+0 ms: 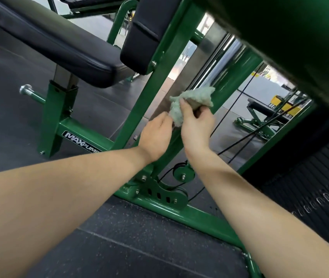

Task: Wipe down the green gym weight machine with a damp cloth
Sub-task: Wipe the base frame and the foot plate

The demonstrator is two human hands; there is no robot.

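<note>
The right hand [196,125] pinches a crumpled pale-green fluffy cloth [189,102], thumb and curled fingers bunching its upper part against a slanted green-painted steel bar of the weight machine [165,57]. The left hand [156,133] sits just beside it, its curled fingers gripping the cloth's lower hanging end; how tightly cannot be told, since the fingertips are hidden behind the fabric. Both bare forearms reach up from the bottom edge of the view. The cloth lies between two sloping green uprights, in front of a brushed grey metal panel [205,55]. Up and left, a black padded seat [45,43] and black padded backrest [145,31] attach to the frame. Below the hands, a green base rail [199,216] with a bolted bracket, a small pulley [182,173] and black cable [237,143] rests on speckled dark rubber flooring [139,243]. A black weight stack [316,187] stands at the right edge.
</note>
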